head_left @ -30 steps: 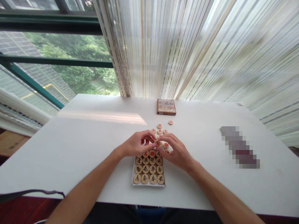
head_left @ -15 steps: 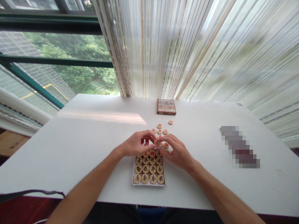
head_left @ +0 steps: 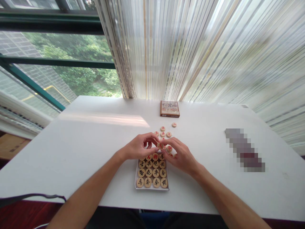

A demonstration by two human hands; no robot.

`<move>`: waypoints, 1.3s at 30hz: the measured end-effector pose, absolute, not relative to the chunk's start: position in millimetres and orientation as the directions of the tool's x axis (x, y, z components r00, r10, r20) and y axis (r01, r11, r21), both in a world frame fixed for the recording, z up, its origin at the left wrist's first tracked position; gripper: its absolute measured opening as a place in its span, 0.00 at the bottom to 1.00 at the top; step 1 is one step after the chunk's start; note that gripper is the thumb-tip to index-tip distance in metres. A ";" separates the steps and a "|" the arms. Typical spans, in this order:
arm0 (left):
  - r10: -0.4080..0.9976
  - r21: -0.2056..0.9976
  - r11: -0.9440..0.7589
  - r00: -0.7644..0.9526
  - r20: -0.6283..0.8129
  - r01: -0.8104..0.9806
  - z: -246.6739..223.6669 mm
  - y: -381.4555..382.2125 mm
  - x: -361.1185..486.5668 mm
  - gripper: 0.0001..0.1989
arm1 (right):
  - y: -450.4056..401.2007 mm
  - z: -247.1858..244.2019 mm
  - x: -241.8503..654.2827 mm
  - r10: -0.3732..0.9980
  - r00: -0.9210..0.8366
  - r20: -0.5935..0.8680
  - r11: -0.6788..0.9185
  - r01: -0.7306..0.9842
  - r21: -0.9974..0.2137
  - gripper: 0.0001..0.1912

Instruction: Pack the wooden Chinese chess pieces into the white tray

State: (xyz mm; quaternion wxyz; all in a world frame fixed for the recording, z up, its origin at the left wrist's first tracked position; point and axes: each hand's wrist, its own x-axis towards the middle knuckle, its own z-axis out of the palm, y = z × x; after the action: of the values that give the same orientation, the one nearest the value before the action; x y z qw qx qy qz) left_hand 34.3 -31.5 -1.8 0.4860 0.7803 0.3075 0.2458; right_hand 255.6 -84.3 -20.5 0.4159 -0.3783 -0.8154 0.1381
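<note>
A round wooden Chinese chess piece (head_left: 160, 146) with a red character is pinched between my two hands, above the far edge of the box tray. My left hand (head_left: 140, 146) has thumb and fingertips at its left side. The fingers of my right hand (head_left: 180, 152) close on it from the right. Below them lies the white box tray (head_left: 152, 188), with rows of pieces in it, mostly black-lettered, a few red at the far end. Loose red-lettered pieces (head_left: 162, 134) lie on the table just past my hands, some partly hidden by my fingers.
A flat printed box lid (head_left: 169, 109) sits farther back on the white table (head_left: 100, 136). One lone piece (head_left: 174, 124) lies in front of it. A blurred-out dark object (head_left: 245, 151) is on the right. A dark cable (head_left: 33, 197) crosses the left front edge.
The held piece has turned slightly between my fingertips. Both hands stay in nearly the same place, and the pieces in the tray have not moved.
</note>
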 end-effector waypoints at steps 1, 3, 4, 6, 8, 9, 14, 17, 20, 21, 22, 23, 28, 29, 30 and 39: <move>0.718 0.910 -0.337 0.691 0.083 0.241 -1.7 -31.5 34.3 0.14 | -84.4 -20.5 255.6 0.732 -0.367 0.573 0.675 0.502 -0.540 0.14; 0.716 0.912 -0.333 0.694 0.080 0.238 -1.4 -31.6 34.2 0.14 | -84.5 -20.3 255.6 0.733 -0.367 0.573 0.674 0.505 -0.539 0.14; 0.714 0.914 -0.330 0.696 0.078 0.237 -1.3 -31.6 34.2 0.14 | -84.5 -20.1 255.5 0.733 -0.366 0.574 0.674 0.506 -0.538 0.14; 0.711 0.917 -0.324 0.700 0.073 0.234 -1.2 -31.6 34.1 0.14 | -84.5 -19.7 255.4 0.730 -0.365 0.578 0.676 0.506 -0.535 0.14; 0.709 0.920 -0.318 0.701 0.069 0.231 -1.2 -31.4 34.0 0.14 | -84.4 -19.2 255.3 0.730 -0.366 0.578 0.677 0.505 -0.535 0.13; 0.709 0.922 -0.314 0.702 0.069 0.227 -1.2 -31.3 34.0 0.14 | -84.4 -19.1 255.2 0.731 -0.366 0.576 0.676 0.505 -0.536 0.13; 0.704 0.931 -0.299 0.707 0.068 0.209 -0.9 -31.2 33.8 0.14 | -84.7 -19.5 255.5 0.736 -0.365 0.570 0.671 0.507 -0.541 0.13; 0.705 0.933 -0.292 0.706 0.062 0.210 -0.3 -31.3 33.6 0.14 | -85.1 -20.6 255.9 0.741 -0.364 0.564 0.665 0.514 -0.542 0.12; 0.706 0.934 -0.289 0.705 0.061 0.209 0.2 -31.4 33.4 0.14 | -85.1 -22.0 255.9 0.744 -0.365 0.560 0.662 0.516 -0.543 0.12; 0.706 0.935 -0.287 0.706 0.060 0.207 0.3 -31.4 33.4 0.14 | -85.0 -22.4 255.8 0.744 -0.365 0.560 0.663 0.514 -0.545 0.12; 0.705 0.936 -0.285 0.706 0.058 0.208 0.3 -31.4 33.3 0.15 | -84.9 -22.9 255.7 0.743 -0.365 0.560 0.663 0.512 -0.546 0.12; 0.706 0.935 -0.285 0.706 0.056 0.211 0.2 -31.5 33.4 0.15 | -84.8 -23.3 255.6 0.745 -0.365 0.559 0.662 0.512 -0.548 0.12; 0.719 0.932 -0.286 0.693 0.056 0.222 -1.9 -31.3 34.0 0.16 | -85.4 -24.3 255.2 0.756 -0.352 0.552 0.649 0.514 -0.561 0.12; 0.720 0.932 -0.287 0.691 0.058 0.222 -2.6 -31.1 34.1 0.16 | -85.6 -24.3 255.2 0.759 -0.349 0.550 0.646 0.512 -0.566 0.11; 0.721 0.931 -0.289 0.690 0.058 0.224 -3.2 -31.0 34.1 0.16 | -85.8 -24.2 255.3 0.761 -0.348 0.547 0.643 0.511 -0.570 0.11; 0.724 0.925 -0.296 0.687 0.055 0.238 -4.2 -30.8 33.1 0.17 | -86.7 -22.4 254.4 0.770 -0.331 0.545 0.631 0.517 -0.578 0.13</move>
State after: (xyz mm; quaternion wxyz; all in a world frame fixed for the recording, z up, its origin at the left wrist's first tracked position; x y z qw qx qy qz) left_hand 33.1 -30.8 -4.2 0.5040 0.7679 0.3133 0.2413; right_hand 254.4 -86.7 -22.4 0.4161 -0.4015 -0.8015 0.1522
